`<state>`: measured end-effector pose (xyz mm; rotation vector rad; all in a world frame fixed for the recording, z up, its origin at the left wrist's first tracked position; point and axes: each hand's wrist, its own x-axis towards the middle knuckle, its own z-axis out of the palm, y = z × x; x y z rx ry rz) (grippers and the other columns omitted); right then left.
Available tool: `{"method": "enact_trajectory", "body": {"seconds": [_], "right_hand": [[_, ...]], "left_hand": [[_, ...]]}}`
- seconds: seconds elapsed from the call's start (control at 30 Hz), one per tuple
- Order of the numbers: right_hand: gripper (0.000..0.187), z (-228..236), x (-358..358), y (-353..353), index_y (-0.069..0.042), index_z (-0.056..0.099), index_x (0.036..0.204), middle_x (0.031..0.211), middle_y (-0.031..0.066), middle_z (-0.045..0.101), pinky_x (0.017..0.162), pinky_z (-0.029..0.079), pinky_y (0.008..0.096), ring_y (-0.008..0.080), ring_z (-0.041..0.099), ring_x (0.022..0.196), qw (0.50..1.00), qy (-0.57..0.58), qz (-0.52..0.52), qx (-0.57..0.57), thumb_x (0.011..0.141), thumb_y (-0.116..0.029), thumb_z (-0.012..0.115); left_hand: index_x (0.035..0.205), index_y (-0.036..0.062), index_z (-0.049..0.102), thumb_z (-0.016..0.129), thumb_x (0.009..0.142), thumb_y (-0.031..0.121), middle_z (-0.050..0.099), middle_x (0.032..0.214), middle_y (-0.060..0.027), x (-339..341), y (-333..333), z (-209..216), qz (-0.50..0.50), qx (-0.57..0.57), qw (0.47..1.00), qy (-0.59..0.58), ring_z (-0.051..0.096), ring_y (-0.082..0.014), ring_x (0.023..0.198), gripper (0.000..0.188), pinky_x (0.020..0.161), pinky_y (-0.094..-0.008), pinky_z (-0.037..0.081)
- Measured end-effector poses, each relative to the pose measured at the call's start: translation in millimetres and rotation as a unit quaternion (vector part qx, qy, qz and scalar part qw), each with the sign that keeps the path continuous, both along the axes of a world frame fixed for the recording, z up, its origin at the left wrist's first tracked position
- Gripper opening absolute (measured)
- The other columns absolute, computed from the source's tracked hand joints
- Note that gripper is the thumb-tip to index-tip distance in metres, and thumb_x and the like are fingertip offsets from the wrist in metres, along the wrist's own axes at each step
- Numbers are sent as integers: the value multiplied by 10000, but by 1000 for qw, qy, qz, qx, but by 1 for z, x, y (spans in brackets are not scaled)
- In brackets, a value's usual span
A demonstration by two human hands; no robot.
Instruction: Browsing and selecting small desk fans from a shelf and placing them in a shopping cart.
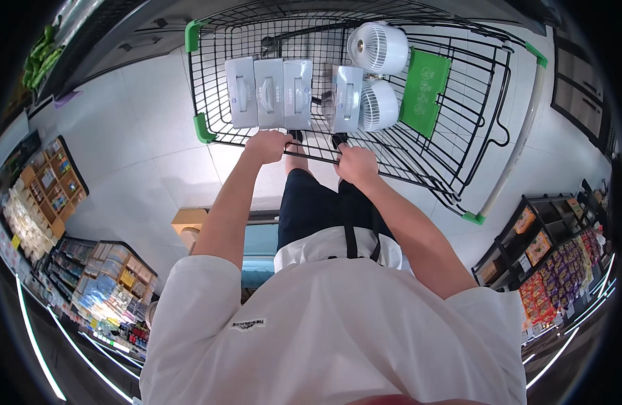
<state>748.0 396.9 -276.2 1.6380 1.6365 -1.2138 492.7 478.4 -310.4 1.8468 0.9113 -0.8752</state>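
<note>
A black wire shopping cart with green corner caps stands sideways in front of me. Both of my hands grip the top rim of its near side: my left hand is wrapped round it left of centre, my right hand a short way to the right. Inside the basket, three grey-white boxes with handles stand in a row. One more such box is set apart to their right. Against it are two round white fans with slatted grilles, one behind the other. A green panel lies right of the fans.
Pale floor tiles surround the cart, whose push handle is at the right. Shelves with snack packets stand at the lower right. Wooden display racks are at the left, and green vegetables lie on a counter at the upper left.
</note>
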Motion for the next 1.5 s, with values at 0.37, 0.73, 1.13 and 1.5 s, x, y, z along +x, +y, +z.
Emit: {"method": "enact_trajectory", "body": {"seconds": [0.37, 0.73, 1.13, 1.5], "right_hand": [[233, -8, 3, -6, -45, 652, 1035, 1103, 123, 672, 756, 544, 436, 290, 706, 870, 998, -5, 45, 46, 892, -178, 525], [630, 2, 0, 11, -172, 455, 1411, 919, 129, 728, 763, 557, 445, 318, 709, 834, 997, -41, 65, -24, 827, -293, 659], [178, -14, 5, -4, -121, 678, 834, 778, 75, 692, 671, 533, 425, 278, 691, 758, 998, -23, 31, 50, 787, -291, 704], [248, -11, 6, -8, -72, 711, 865, 769, 133, 698, 704, 547, 446, 318, 695, 760, 995, -14, 37, 93, 820, -310, 657]], "left_hand": [[1116, 181, 678, 553, 878, 217, 707, 1046, -101, 2, -7, -4, 36, 2, 999, -13, 686, -312, 989, 272, 863, -456, 547], [1022, 109, 705, 639, 840, 206, 705, 1025, -122, 0, -11, -12, 81, -8, 996, -44, 680, -356, 990, 216, 845, -471, 555], [1069, 140, 679, 574, 806, 84, 717, 949, -137, 3, -5, -9, 58, 14, 997, -56, 693, -338, 900, 289, 793, -453, 552], [1048, 170, 689, 547, 874, 179, 707, 917, -153, -7, -19, -27, 45, 69, 990, -112, 678, -329, 924, 226, 791, -458, 544]]}}
